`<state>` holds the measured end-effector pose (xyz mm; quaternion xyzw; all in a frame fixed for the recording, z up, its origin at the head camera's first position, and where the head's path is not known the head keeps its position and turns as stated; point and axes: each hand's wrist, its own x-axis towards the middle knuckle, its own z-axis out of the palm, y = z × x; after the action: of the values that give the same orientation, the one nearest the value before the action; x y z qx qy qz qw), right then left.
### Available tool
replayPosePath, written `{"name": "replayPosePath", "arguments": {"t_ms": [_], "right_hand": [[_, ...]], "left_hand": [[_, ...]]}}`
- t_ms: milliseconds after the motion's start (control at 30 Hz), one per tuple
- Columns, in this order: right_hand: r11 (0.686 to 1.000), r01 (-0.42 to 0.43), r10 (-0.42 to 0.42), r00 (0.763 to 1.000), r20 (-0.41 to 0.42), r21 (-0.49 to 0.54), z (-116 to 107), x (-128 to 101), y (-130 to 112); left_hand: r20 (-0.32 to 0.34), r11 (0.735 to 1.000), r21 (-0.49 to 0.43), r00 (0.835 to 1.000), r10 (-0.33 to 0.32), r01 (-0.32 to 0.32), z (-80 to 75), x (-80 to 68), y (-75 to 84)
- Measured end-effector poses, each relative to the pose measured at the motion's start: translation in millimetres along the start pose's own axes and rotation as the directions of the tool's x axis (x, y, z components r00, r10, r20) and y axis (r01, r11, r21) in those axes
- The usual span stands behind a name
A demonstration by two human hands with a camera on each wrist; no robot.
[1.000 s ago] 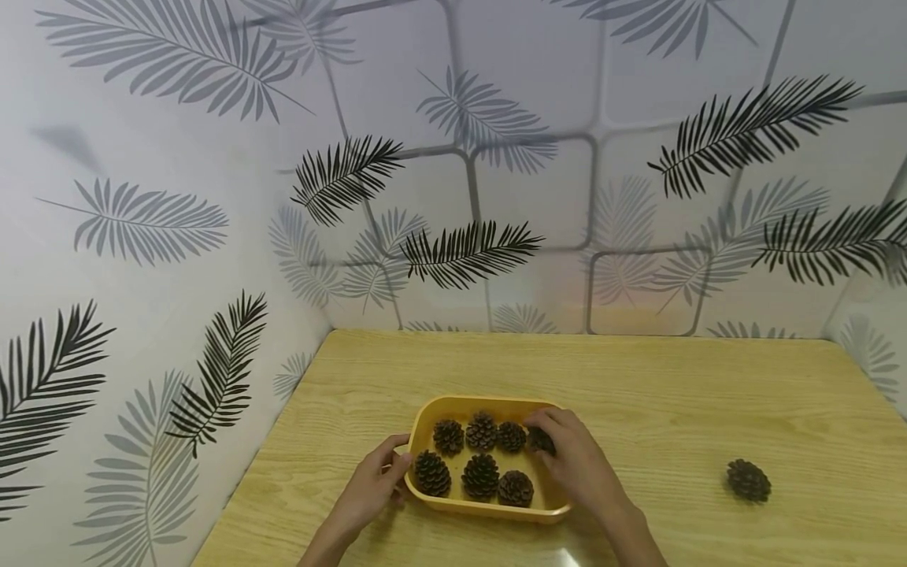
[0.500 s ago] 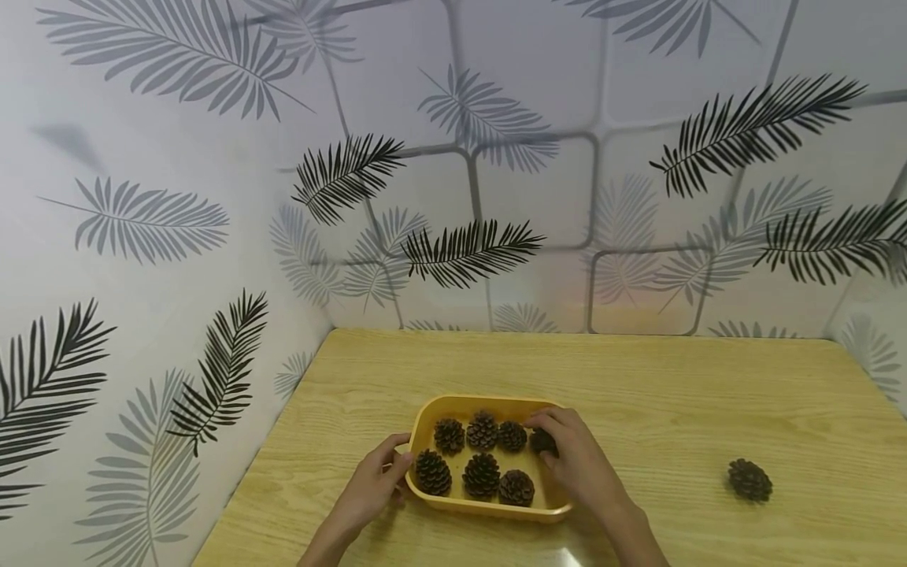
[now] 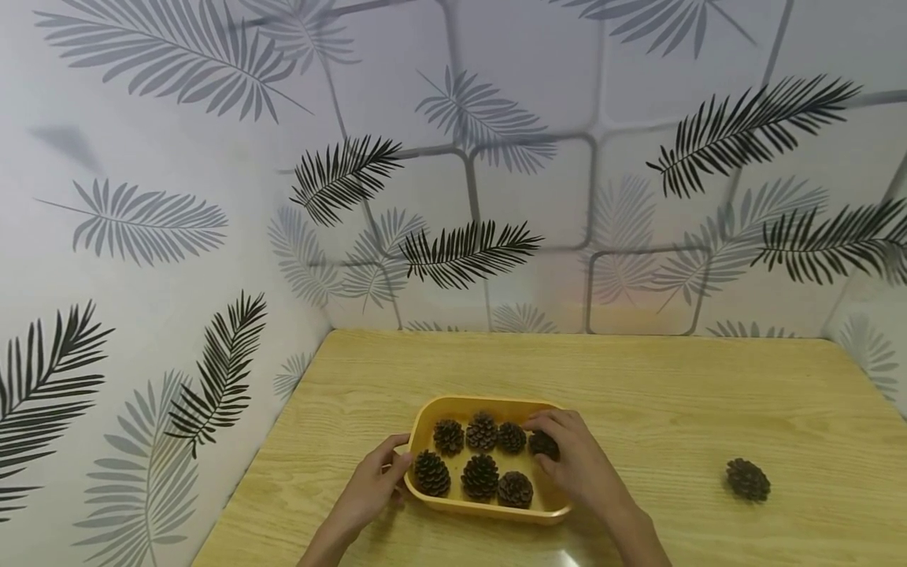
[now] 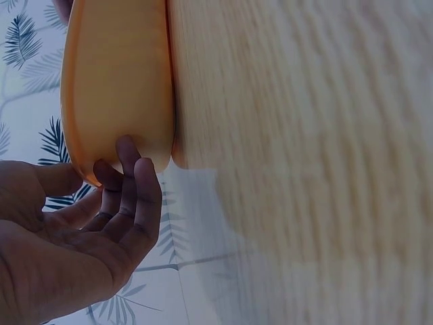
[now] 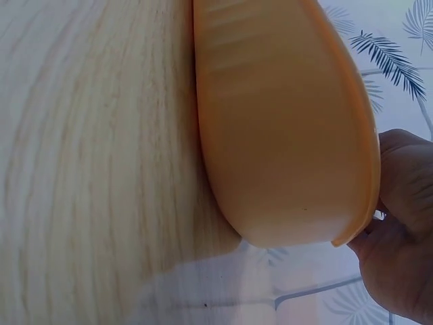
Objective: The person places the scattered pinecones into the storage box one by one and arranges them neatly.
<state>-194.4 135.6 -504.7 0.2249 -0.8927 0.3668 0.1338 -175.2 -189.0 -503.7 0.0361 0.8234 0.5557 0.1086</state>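
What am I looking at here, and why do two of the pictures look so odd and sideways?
No machine here: a person works with bare hands and wears three cameras. The wide picture comes from the head and looks down at a wooden table. The two odd ones come from the wrists, so close that they show mostly the tray's orange outer wall and the wood grain.

On the table stands an orange tray with pine cones in two rows. One more cone lies alone, off to the right.

The left hand rests against the tray's left end; in the left wrist view its fingers touch the wall. The right hand reaches into the tray, its fingers curled around the cone in the far right corner.
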Motion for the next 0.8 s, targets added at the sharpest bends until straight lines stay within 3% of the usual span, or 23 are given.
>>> {"name": "replayPosePath", "arguments": {"t_ms": [400, 800], "right_hand": [[0.994, 0.106, -0.107, 0.99, -0.089, -0.018, -8, -4, -2], [0.997, 0.054, -0.047, 0.991, -0.126, 0.052, -25, -21, -2]], "left_hand": [[0.001, 1.0, -0.009, 1.0, -0.001, 0.001, 0.0, 1.1, -2.1], [0.003, 1.0, -0.003, 1.0, -0.003, 0.003, 0.8, -0.7, 0.9]]}}
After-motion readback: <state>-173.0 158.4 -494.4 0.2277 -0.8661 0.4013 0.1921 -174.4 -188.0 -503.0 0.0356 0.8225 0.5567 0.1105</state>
